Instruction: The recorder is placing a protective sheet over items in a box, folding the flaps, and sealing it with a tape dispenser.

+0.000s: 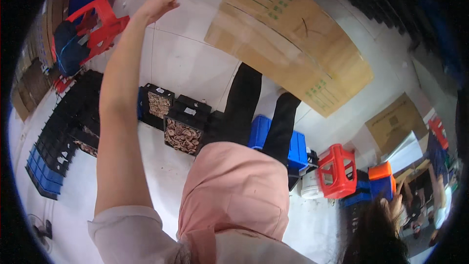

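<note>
My left arm reaches forward, and my left hand (162, 5) is raised over the pale floor with its fingers loosely curled together. Nothing shows in it. To the right of that hand and apart from it is a large brown cardboard box (293, 34) with green printing and a dark line across it. The box lies just beyond my feet and hides part of them. My right hand is not in view.
Left of my legs stand black crates (183, 127) holding small brown ring-shaped pieces. Stacked black crates (73, 112) and a red chair (100, 24) are farther left. To the right are a blue bin (298, 149), a red stool (337, 171), a white bucket (311, 186) and other people.
</note>
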Available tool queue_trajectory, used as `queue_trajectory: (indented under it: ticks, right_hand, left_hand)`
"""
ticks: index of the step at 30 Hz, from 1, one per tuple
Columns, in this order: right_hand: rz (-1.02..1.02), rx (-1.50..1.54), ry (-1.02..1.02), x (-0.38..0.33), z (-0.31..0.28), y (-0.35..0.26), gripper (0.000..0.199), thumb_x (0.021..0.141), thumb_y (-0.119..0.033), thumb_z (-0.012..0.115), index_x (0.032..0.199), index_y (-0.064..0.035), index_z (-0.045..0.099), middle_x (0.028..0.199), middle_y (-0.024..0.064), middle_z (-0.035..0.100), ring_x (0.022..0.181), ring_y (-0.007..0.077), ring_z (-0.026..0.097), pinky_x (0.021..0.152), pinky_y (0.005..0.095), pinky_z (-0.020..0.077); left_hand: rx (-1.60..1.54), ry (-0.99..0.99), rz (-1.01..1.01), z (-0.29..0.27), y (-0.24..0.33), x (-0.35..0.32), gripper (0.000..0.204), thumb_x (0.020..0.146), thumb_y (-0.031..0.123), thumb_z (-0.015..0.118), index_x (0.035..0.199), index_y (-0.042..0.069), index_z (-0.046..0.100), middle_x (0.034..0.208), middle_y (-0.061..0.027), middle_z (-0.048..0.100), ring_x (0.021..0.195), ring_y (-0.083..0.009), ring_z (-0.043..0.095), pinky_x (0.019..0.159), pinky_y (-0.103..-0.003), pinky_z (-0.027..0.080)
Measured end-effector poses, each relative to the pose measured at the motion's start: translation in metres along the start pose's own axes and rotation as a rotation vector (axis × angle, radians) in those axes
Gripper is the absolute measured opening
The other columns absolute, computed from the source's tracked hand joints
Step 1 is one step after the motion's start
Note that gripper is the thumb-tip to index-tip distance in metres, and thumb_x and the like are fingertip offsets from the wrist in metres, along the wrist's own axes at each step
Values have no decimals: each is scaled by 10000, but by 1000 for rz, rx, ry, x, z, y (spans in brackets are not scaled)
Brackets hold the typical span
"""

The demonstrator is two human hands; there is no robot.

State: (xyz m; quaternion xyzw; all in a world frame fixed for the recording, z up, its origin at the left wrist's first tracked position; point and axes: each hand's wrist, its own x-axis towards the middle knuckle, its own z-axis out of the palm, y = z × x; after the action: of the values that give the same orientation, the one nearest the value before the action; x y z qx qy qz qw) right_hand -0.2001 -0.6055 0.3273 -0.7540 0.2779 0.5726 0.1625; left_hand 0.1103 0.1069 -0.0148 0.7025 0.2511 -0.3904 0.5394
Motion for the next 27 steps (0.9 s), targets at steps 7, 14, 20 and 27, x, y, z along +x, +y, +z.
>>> queue_trajectory:
  ticks: [7,14,20,27]
  right_hand:
    - [-233,299,-78,42,10,-35,754,800,-276,699,1362,32,301,1129,99,567,940,135,544,780,279,465]
    - [-90,119,-110,66,-2,-160,759,793,-276,705,1356,36,303,1128,103,567,950,139,542,789,282,461]
    - [-59,48,-114,79,-7,-236,763,786,-276,710,1351,38,305,1128,106,567,958,143,540,798,284,457]
    - [-41,12,-119,86,-12,-283,768,778,-276,716,1345,42,307,1127,109,567,967,147,537,807,287,452]
  left_hand:
    - [-103,95,44,-12,-71,78,312,869,283,584,1014,8,561,917,-62,562,821,-149,532,808,-297,446]
    - [-294,48,98,24,-117,141,312,799,341,690,807,48,587,711,3,535,656,-80,486,674,-236,456]
    - [-421,18,105,51,-132,161,312,775,350,716,795,63,594,691,8,527,660,-92,477,672,-243,430]
    - [-510,6,116,60,-156,172,301,768,356,723,768,85,591,688,19,525,663,-97,464,654,-253,409]
